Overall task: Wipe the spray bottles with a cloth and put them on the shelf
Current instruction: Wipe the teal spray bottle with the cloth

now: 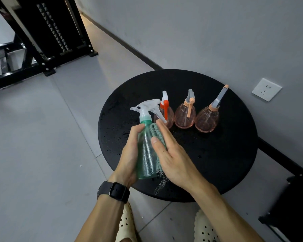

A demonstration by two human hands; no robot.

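Observation:
My left hand (pixel 129 154) grips a green translucent spray bottle (pixel 146 154) with a white trigger head, held above the round black table (pixel 217 154). With straight fingers, my right hand (pixel 170 154) presses a green knitted cloth (pixel 156 133) against the bottle's right side. The cloth's dark end hangs below the bottle. Three pink round spray bottles stand in a row on the table behind: one with a red trigger (pixel 166 113), one with an orange trigger (pixel 185 116), one with a grey nozzle (pixel 207 119).
The table top is speckled with water drops and stands against a grey wall with a white socket (pixel 266 89). A black metal shelf frame (pixel 47 37) stands on the tiled floor at upper left. A dark object (pixel 290 206) sits at lower right. My shoes show below.

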